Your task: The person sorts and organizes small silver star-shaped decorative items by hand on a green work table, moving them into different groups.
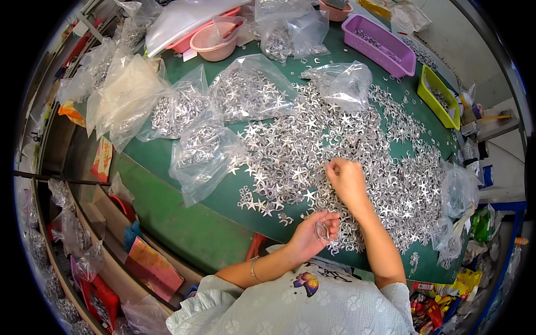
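Right hand (349, 180): thumb and fingertips are pressing together over the pile (279, 174) — can't tell what's between them. Left hand (305, 237), nearer the body, is facing palm up, fingers curling loosely around rings (321, 230). Silver stars are lying around both; bags (251, 89) are sitting beyond, leftward — purple bin (371, 54) far ahead-right.

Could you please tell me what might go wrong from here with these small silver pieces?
The shiny silver ring-shaped pieces could slip from the left hand, since its palm is cupped rather than closed.

Loose silver, metallic-looking stars lie near the edge of the dark green, flat table and might get brushed off.

With stars and rings mixed in the broad silver heap, the right hand may pick up an unintended shape.
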A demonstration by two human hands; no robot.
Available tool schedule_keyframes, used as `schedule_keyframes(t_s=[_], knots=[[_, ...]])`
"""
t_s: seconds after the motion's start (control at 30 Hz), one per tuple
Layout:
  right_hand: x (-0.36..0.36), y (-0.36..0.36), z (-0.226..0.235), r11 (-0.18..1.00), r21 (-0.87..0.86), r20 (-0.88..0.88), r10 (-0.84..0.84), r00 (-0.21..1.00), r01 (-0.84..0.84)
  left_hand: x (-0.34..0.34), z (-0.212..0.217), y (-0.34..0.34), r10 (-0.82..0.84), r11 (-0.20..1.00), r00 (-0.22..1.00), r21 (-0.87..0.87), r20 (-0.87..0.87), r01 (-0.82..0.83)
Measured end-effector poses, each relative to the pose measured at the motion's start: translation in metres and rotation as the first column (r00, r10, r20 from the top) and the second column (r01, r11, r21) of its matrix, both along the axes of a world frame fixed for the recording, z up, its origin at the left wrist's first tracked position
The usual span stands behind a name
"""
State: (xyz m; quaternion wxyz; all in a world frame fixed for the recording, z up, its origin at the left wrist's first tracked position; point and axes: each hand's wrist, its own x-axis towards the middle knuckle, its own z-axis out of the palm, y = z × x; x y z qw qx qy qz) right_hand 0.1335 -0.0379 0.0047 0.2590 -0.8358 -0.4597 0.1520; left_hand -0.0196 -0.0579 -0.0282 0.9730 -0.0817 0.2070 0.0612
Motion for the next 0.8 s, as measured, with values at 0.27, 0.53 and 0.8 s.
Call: schedule_keyframes(t_s=[0.27, 0.53, 0.8], knots=[[-0.003, -0.056, 0.042, 0.983, 0.175, -0.318, 0.0, 0.948, 0.059, 0.004, 0.006, 0.0, 0.023, 0.993, 0.997, 0.113, -0.067, -0.015], [0.001, -0.103, 0.04, 0.944, 0.275, -0.785, 0.109, 0.609, 0.184, 0.017, 0.029, 0.009, 0.113, 0.981, 0.99, 0.148, 0.09, -0.125], [0.025, -0.143, 0.023, 0.71, -0.041, -0.641, 0.521, -0.564, 0.703, 0.02, 0.037, -0.001, 0.087, 0.992, 0.977, 0.074, 0.196, -0.103]])
